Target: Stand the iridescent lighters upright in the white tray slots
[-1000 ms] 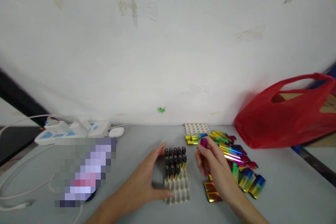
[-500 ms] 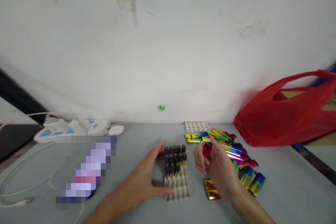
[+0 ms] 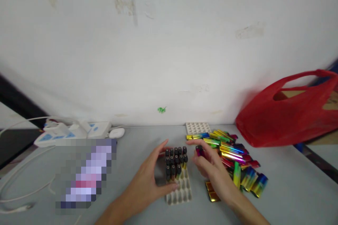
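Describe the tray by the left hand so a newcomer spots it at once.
From the red bag on the right, go left across the grey table past the pile of shiny pieces. Between the right hand and the left hand sits a pale tray. Black-topped pieces stand in its far rows, unlike the other pale tray by the wall.

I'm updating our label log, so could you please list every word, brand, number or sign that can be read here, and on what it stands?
None can be read.
Power strip: blue markings, too small and blurred.
Screen: pixelated, unreadable.
Wall: green mark, no legible letters.
Black-topped pieces: pale spots, too small to make out.
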Tool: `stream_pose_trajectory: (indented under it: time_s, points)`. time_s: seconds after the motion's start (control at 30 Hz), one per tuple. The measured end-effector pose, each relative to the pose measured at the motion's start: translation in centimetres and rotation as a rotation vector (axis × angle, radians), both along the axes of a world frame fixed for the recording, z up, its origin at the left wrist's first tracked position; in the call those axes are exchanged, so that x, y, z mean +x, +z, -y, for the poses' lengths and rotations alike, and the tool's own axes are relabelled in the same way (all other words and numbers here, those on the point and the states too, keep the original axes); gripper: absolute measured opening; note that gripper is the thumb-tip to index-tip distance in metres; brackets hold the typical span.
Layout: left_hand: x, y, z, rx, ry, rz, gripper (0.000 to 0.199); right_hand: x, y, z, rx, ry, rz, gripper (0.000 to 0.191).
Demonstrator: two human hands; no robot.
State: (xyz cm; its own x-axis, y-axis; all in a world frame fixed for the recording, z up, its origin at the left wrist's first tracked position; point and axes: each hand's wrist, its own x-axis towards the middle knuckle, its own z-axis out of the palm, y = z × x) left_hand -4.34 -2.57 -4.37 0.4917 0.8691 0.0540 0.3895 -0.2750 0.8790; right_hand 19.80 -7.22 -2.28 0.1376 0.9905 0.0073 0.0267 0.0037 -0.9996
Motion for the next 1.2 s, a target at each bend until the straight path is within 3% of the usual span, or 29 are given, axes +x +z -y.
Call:
stream_pose_trajectory:
  time_s: [0.17,0.5,1.2]
  points:
    - [1.5,-0.6,0.4,0.001,0.043,0.045,0.107,-0.4,0.3,0.2,-0.041,0.038,0.177,0.048]
    - [1.6,-0.7,0.4,-0.005,0.058,-0.002,0.098,-0.5,0.1,0.4,-0.038,0.085,0.125,0.041]
    - [1.6,-0.6,0.2,-0.03,0.032,0.02,0.101,-1.1,0.0,-0.1,-0.031,0.132,0.078,0.041]
